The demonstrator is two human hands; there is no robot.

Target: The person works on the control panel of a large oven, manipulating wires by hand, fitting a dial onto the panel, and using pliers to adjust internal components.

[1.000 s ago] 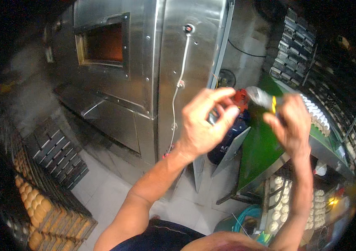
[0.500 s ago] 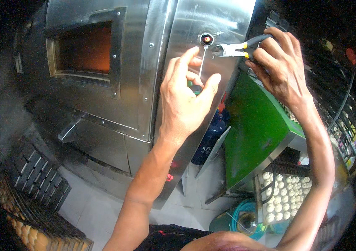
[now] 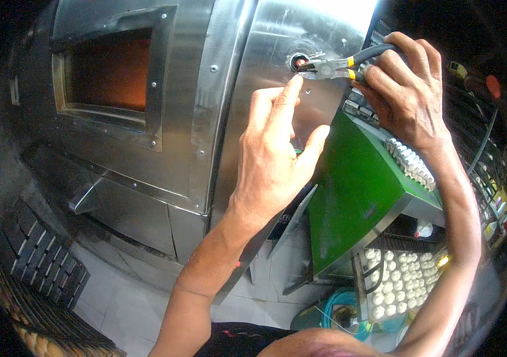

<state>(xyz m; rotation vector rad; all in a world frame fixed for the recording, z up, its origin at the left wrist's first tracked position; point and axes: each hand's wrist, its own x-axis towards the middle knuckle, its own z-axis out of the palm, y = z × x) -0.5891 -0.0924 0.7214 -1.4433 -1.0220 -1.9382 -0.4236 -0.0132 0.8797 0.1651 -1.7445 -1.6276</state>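
Pliers (image 3: 327,69) with black and yellow handles are in my right hand (image 3: 405,86), its fingers wrapped round the grips. Their jaws reach the lower right edge of a round hole (image 3: 298,61) in the steel panel (image 3: 277,35), where a small reddish part shows. My left hand (image 3: 274,149) is raised in front of the panel, index fingertip just below the hole and close to the jaws. Its thumb stands apart from the fingers. A bit of green shows between thumb and palm; whether the hand touches it, I cannot tell.
Left of the panel is a steel oven door with a glowing window (image 3: 107,74). A green-sided table (image 3: 354,196) stands at right, with an egg tray (image 3: 409,162) on it. Below it is a tray of pale dough balls (image 3: 399,279). Dark stacked trays (image 3: 45,309) stand lower left.
The pliers' jaws have moved left to the hole from just beside it. The thin white strip hanging below the hole no longer shows. My left hand has shifted slightly right and down.
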